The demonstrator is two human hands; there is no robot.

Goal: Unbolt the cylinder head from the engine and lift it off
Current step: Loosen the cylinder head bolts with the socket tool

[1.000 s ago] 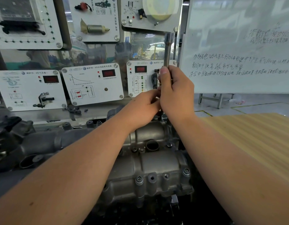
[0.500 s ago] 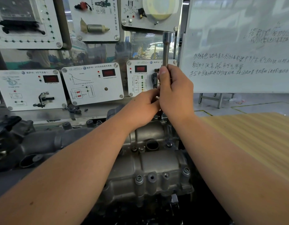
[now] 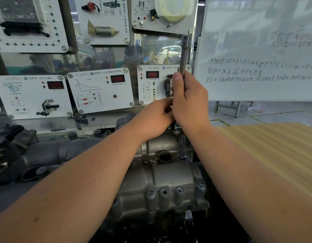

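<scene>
The cylinder head sits on the engine, low and central in front of you, its long axis running away from you toward the panel wall, near end with its row of bolts closest to you. Several bolts show seated along that near edge and beside the round port, so by this view the head is not yet free to lift.

At its far end the socket wrench stands almost upright, shaft pointing up, lower end hidden behind your hands. Your right hand is wrapped round the shaft, thumb laid up along it. Your left hand curls in low against the tool, just beside the right; what it pinches is hidden.

Over the last second almost nothing has shifted: the wrench sits a touch lower against the panels, both hands as they were. That suggests you are seating the tool or turning a far bolt in small steps, with most of the unbolting ahead.

To your right lies the ribbed desk, behind it the whiteboard.
</scene>
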